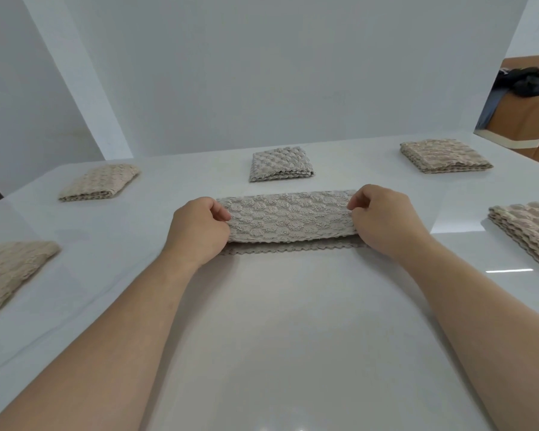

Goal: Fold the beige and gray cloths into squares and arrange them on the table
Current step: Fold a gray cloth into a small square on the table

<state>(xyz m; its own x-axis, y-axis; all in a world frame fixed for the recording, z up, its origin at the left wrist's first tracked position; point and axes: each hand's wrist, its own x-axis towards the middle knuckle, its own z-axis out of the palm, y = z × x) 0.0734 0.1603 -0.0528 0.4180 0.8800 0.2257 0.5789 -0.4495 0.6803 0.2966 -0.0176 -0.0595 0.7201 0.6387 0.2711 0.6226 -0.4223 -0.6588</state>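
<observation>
Left hand (199,231) and right hand (383,219) pinch the gray cloth (288,217) — one end each. It lies folded on the counter (293,321).

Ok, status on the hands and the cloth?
Left hand, right hand pinch gray cloth ends. Folded to a strip, not yet square. Nothing blocking.
</observation>
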